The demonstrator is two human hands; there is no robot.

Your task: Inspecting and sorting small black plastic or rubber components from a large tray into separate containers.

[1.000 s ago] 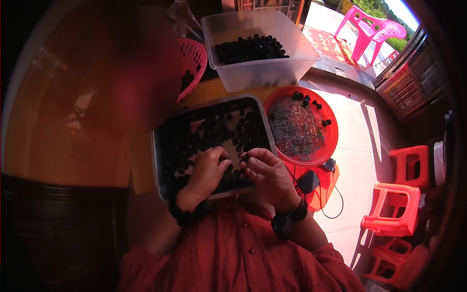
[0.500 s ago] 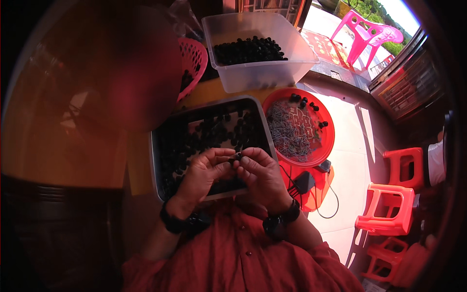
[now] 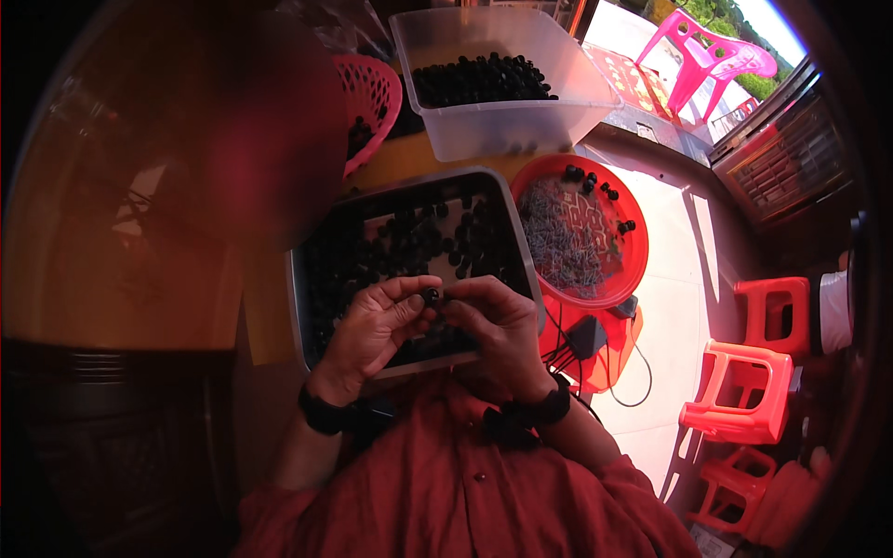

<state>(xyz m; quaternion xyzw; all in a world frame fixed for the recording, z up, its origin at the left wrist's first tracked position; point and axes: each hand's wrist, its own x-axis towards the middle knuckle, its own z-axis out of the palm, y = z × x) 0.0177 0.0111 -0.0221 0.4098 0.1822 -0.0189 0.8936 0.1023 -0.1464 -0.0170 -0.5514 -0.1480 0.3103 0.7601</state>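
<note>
Fingers of the left hand nearly closed, thumb and index pinching a small shiny black round part, center frame. Right hand just beside it, thumb and index tips drawn close together at the part's right side; can't tell if they grip it or something thin next to it. Both hands are over the near half of a dark rectangular tray with a pale metal rim, mid-frame, with loose black parts scattered across its floor. Right of that tray: round red plastic tray, patterned bottom, heap of thin grey metal pins on its left side, a few black pieces near its upper and right edge. Black power adapter and cables just below it, on a red surface. Top center: translucent plastic bin with a pile of black parts inside. Left of the bin: pink perforated plastic basket, some dark pieces in it. Red plastic stools at right edge, pink plastic chair upper right. Large blurred reddish shape, upper left; can't identify.
</note>
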